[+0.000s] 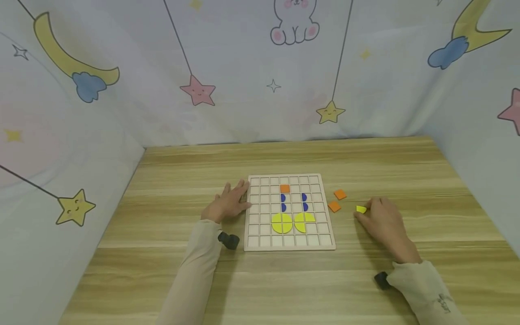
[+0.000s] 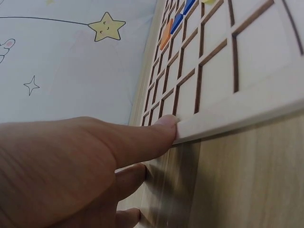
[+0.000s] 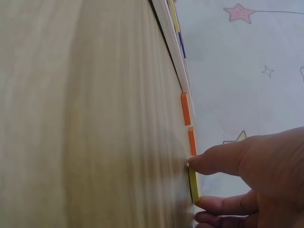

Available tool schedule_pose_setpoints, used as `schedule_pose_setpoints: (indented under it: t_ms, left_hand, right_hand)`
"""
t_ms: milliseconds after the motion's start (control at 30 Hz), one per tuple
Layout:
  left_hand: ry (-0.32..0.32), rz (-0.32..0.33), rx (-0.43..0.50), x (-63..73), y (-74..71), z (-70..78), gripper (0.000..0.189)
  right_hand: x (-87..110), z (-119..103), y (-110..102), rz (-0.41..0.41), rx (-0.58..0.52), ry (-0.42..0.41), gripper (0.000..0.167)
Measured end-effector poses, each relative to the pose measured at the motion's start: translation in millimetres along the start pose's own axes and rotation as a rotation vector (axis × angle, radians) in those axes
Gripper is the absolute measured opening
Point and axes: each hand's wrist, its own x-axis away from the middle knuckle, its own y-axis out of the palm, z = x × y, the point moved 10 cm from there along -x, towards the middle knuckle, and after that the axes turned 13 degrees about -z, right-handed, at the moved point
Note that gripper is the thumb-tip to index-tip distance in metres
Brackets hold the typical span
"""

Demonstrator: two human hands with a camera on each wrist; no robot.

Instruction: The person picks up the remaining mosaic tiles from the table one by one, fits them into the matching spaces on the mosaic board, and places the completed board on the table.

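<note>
A square wooden grid board (image 1: 260, 248) lies on the table. My left hand (image 1: 228, 203) rests at its left side with fingers spread, the thumb (image 2: 164, 128) touching the board's edge. To the right of the board, my right hand (image 1: 383, 222) pinches a yellow quarter-circle tile (image 1: 360, 209) between thumb and index finger, low at the tabletop. In the right wrist view the yellow tile (image 3: 193, 185) shows edge-on. On the grid sit a yellow circle of quarter tiles (image 1: 282, 223), a three-quarter yellow circle (image 1: 300, 222), several blue half-circle tiles (image 1: 304, 197) and an orange square tile (image 1: 285, 188).
Two loose orange square tiles (image 1: 340, 194) lie between the board and my right hand. The wooden table (image 1: 284, 289) meets a pale cloth backdrop (image 1: 252, 122) printed with stars and moons at the back and sides. Each wrist carries a small black device (image 1: 229, 240).
</note>
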Motion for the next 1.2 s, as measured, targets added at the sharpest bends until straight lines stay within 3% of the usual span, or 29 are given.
schedule_pose_setpoints:
  t_ms: [200,533,900,1200]
  left_hand:
    - [0.0,-0.003,0.001,-0.2,-0.1,-0.3,0.07]
    - [0.005,-0.003,0.002,-0.6,-0.6,-0.3,0.07]
    - [0.003,-0.006,0.003,-1.6,0.2,-0.5,0.07]
    - [0.008,-0.008,0.007,-1.6,0.6,-0.9,0.071]
  right_hand:
    - [-0.8,-2.9,0.2,0.0,-0.026,-0.002,0.048]
    - [-3.0,-30.4,2.9,0.054,-0.1,-0.109,0.043]
    - [1.8,-73.0,20.4,0.018,-0.085,-0.195,0.036]
    - [5.1,-97.1,40.1,-0.083,-0.015,-0.214,0.032]
